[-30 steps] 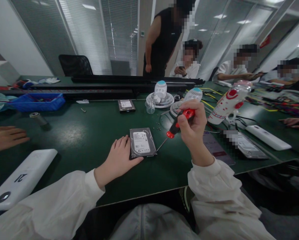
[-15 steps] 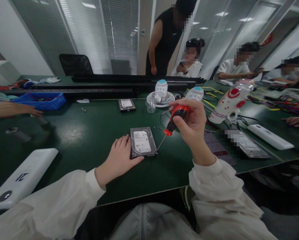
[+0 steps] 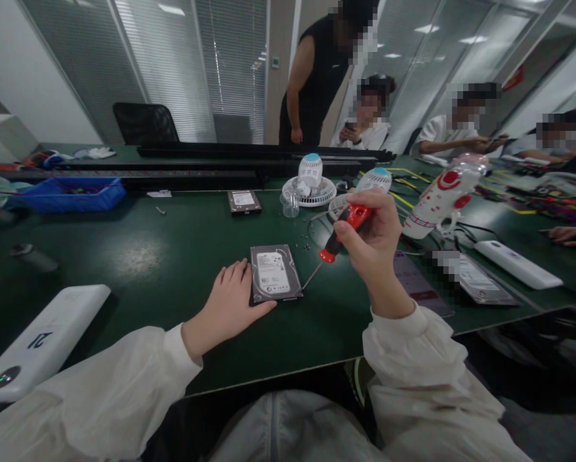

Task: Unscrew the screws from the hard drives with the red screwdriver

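A silver hard drive (image 3: 274,274) lies flat on the green table (image 3: 172,250) in front of me. My left hand (image 3: 230,305) rests against its left and near edges, thumb along the front, fingers pressed on the side. My right hand (image 3: 372,240) is closed round a red and black screwdriver (image 3: 340,232), held slanted, its thin shaft running down to the drive's right front corner. Several tiny screws (image 3: 304,242) lie loose just beyond the drive.
A second hard drive (image 3: 244,201), small white fans (image 3: 310,183), a clear cup (image 3: 290,205), a red and white toy (image 3: 439,196), white boxes (image 3: 40,343) (image 3: 519,263) and a blue bin (image 3: 74,194) sit around. Several people are at the far side.
A co-worker's hand at the left edge has drawn back out of view, and a small cylinder there now lies further left. My right hand has shifted its grip on the screwdriver handle.
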{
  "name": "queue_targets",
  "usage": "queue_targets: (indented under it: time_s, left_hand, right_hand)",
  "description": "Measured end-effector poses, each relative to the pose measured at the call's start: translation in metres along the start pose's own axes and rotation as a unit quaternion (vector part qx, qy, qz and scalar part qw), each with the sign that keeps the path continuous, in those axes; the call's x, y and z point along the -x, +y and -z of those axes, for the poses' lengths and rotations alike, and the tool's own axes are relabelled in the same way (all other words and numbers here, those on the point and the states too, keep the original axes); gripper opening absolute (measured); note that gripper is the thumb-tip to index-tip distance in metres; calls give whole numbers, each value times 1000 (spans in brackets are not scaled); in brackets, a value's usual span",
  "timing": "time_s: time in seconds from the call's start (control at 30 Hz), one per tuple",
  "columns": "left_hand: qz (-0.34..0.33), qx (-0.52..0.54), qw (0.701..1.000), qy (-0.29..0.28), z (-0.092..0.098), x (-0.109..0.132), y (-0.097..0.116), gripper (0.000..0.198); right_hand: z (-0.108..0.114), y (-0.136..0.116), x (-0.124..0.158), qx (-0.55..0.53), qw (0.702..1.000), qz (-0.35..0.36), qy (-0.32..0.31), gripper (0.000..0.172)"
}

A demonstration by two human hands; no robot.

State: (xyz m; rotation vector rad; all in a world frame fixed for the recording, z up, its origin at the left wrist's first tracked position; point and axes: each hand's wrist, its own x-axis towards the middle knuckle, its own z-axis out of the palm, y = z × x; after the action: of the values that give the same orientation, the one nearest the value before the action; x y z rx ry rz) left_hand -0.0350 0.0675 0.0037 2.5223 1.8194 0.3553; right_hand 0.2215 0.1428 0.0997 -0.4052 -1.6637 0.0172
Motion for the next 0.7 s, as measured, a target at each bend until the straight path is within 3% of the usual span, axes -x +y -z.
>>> queue_targets:
  time_s: [0.23,0.5,0.7]
  left_hand:
    - [1,1,1000,2,1,0,2,89]
    - [8,-12,1000,-14,2,-1,1,91]
    - [6,-10,1000,-9,1,0,2,91]
  right_hand:
    - [-1,-2,7,-105,989,-75,-77,43]
    - [-1,4,6,-35,999,-34,2,41]
    - [-2,2,7,-92,992,-71,-39,32]
